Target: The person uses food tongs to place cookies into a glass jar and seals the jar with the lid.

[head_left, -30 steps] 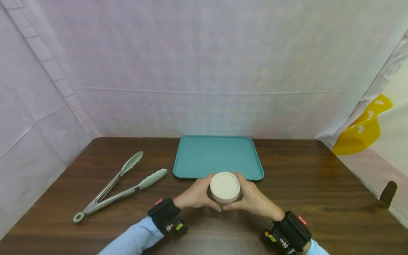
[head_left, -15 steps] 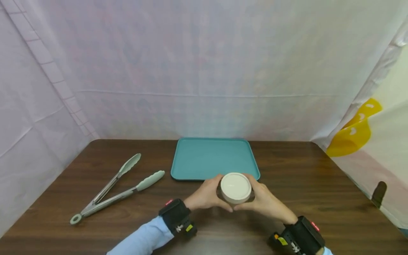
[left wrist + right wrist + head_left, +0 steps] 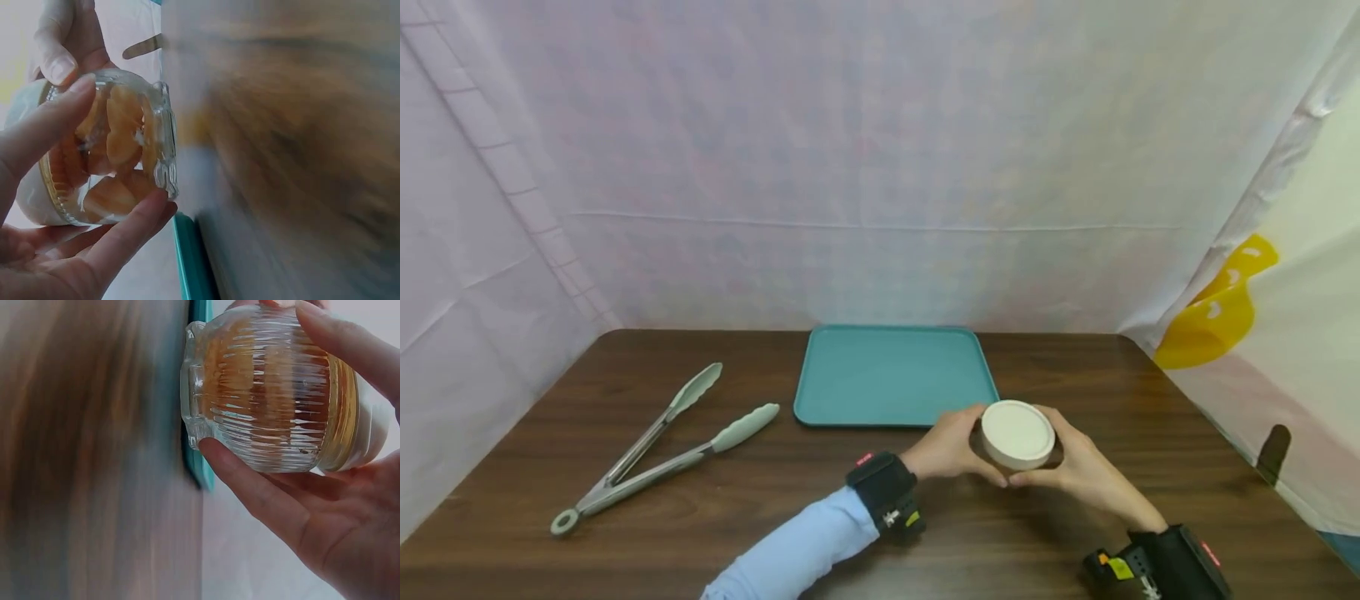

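Observation:
Between both hands is a clear glass jar (image 3: 269, 394) with a white lid (image 3: 1018, 433). Orange-brown pieces (image 3: 122, 131) show through its ribbed wall in the wrist views. My left hand (image 3: 951, 448) grips it from the left, thumb on the near side and fingers around the far side. From the right, my right hand (image 3: 1078, 468) holds it the same way, the two thumb tips nearly meeting in front. The jar is upright, with its scalloped foot close over the brown table, just right of the tray's near right corner.
A teal tray (image 3: 895, 375) lies at the back middle of the wooden table (image 3: 737, 533). Spread tongs (image 3: 647, 467) with pale green tips lie at the left. White cloth (image 3: 850, 167) hangs behind and at the sides, with a yellow shape (image 3: 1213, 321) on the right.
Both hands have carried the jar to the right, from in front of the tray to past its near right corner. The view has turned slightly right; the tray and tongs have stayed put.

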`<state>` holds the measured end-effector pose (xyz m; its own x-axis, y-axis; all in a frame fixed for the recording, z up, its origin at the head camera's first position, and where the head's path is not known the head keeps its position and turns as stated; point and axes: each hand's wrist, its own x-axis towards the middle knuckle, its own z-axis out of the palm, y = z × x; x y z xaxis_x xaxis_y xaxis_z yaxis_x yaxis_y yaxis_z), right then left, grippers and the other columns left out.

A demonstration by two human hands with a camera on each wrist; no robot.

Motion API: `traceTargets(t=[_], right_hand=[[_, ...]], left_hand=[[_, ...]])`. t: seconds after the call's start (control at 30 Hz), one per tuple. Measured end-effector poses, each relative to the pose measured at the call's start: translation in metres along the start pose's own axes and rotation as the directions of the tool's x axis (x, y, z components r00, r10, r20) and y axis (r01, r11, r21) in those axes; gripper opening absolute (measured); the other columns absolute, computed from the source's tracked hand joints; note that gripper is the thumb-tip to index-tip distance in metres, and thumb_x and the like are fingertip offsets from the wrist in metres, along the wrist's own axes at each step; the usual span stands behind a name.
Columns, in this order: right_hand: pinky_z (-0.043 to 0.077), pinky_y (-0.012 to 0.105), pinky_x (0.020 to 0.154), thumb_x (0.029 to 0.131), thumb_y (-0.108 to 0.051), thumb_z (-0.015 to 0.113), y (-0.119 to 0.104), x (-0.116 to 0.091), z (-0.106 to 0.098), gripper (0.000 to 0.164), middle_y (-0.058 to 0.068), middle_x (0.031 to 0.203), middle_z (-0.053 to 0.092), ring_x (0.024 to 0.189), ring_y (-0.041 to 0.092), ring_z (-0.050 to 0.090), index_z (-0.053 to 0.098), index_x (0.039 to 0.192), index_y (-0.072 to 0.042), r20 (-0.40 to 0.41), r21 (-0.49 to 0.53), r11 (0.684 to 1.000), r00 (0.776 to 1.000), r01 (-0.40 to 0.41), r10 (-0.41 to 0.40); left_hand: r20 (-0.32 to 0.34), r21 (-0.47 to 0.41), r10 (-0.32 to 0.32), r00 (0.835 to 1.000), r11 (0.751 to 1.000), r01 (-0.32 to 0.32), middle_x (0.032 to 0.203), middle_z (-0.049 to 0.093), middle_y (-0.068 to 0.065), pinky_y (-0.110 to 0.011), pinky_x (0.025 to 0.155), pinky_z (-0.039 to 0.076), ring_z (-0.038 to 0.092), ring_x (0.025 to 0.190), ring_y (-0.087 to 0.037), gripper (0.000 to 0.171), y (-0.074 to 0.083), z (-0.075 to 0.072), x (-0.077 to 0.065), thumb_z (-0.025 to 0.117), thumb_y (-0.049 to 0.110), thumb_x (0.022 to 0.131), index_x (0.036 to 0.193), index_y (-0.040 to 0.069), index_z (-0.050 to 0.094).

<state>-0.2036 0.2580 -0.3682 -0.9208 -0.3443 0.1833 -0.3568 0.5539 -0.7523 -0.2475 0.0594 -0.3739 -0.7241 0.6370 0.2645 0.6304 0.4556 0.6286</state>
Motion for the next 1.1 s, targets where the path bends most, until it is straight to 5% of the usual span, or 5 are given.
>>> traceTargets(t=[0.27, 0.6, 0.9, 1.1], right_hand=[[0.043, 0.037, 0.084, 0.069, -0.029, 0.076, 0.020, -0.003, -0.025, 0.087, 0.022, 0.127, 0.037, 0.111, 0.039, 0.043, 0.025, 0.134, -0.001, -0.026, -0.067, 0.996, 0.998, -0.057, 0.056], [0.040, 0.047, 0.087, 0.067, -0.025, 0.077, 0.036, -0.004, -0.030, 0.086, 0.023, 0.128, 0.037, 0.113, 0.040, 0.040, 0.027, 0.133, -0.002, 0.001, 0.008, 0.995, 0.995, -0.097, 0.097], [0.039, 0.051, 0.085, 0.068, -0.022, 0.077, 0.038, 0.003, -0.031, 0.087, 0.025, 0.129, 0.036, 0.113, 0.041, 0.039, 0.024, 0.134, 0.000, 0.023, -0.007, 0.999, 0.998, -0.053, 0.053], [0.039, 0.055, 0.083, 0.077, -0.024, 0.069, 0.012, 0.003, -0.044, 0.096, 0.036, 0.134, 0.021, 0.114, 0.052, 0.033, 0.003, 0.141, 0.001, -0.012, -0.152, 0.985, 0.997, -0.076, 0.075]], left_hand=[[0.032, 0.062, -0.070, 0.997, 0.996, 0.068, 0.119, 0.055, -0.008, -0.022, 0.089, 0.038, 0.051, 0.108, -0.018, 0.078, 0.014, 0.020, 0.032, 0.083, 0.026, 0.059, 0.124, 0.004, 0.045], [0.036, 0.088, -0.088, 0.995, 0.993, 0.085, 0.116, 0.056, -0.009, -0.019, 0.086, 0.039, 0.052, 0.106, -0.017, 0.077, 0.013, 0.032, 0.040, 0.084, 0.026, 0.058, 0.121, 0.003, 0.047], [0.007, 0.104, -0.081, 0.997, 0.991, 0.080, 0.115, 0.057, -0.009, -0.019, 0.086, 0.040, 0.053, 0.106, -0.017, 0.074, 0.010, 0.030, 0.039, 0.083, 0.023, 0.059, 0.121, 0.003, 0.048], [0.091, 0.073, -0.103, 0.991, 0.993, 0.097, 0.115, 0.058, -0.012, -0.019, 0.083, 0.043, 0.055, 0.104, -0.018, 0.066, 0.006, 0.008, 0.034, 0.078, 0.027, 0.068, 0.121, -0.001, 0.052]])
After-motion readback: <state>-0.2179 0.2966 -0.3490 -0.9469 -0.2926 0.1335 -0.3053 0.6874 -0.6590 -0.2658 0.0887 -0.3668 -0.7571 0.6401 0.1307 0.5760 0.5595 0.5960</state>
